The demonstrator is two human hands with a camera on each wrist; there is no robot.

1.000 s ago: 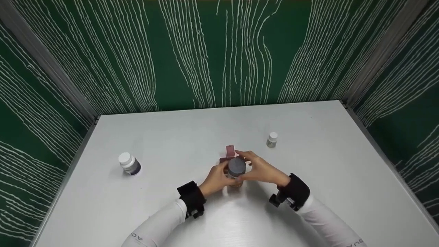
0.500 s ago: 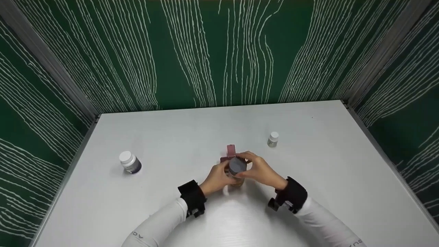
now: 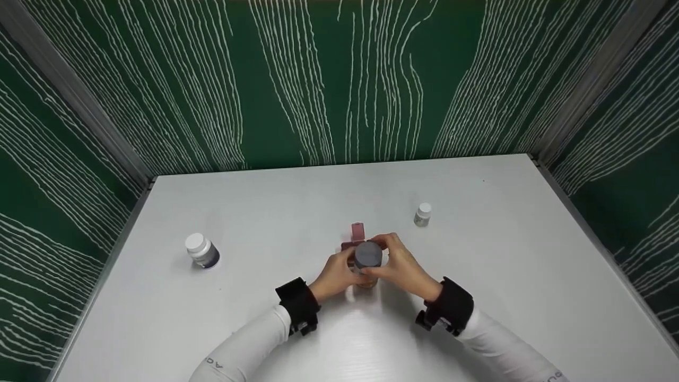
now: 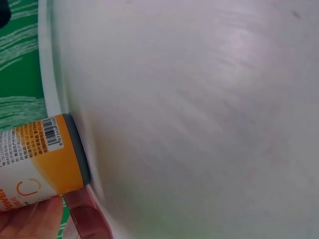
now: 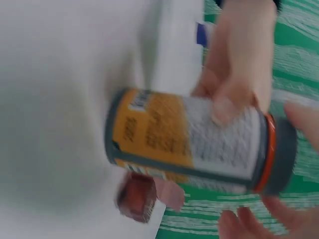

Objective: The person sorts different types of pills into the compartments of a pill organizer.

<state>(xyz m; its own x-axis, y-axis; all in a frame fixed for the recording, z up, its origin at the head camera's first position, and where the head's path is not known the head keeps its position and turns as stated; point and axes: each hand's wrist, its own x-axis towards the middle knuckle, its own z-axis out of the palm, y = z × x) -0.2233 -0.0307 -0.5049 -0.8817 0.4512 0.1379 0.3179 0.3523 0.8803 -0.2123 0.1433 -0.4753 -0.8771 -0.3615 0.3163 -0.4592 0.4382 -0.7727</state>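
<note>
My left hand (image 3: 335,275) holds a supplement bottle (image 5: 184,134) by its body, low over the middle of the table. The label is orange and white, with a barcode towards the base in the left wrist view. My right hand (image 3: 400,265) grips the grey cap (image 3: 368,254) from the side with thumb and fingers. An orange ring (image 5: 269,152) shows just below the cap. Right behind the bottle sits a small red box (image 5: 137,196) with a pink flap (image 3: 357,231) standing out at the back; my hands and the bottle partly hide it.
A white-capped bottle with a dark label (image 3: 202,250) stands at the left of the white table (image 3: 286,212). A smaller white bottle (image 3: 423,215) is at the back right. Green walls with white lines (image 3: 286,79) border the table.
The fingers and wrist of my right hand have shifted slightly around the cap, which tilted a little and came level again. My left hand keeps its hold on the bottle.
</note>
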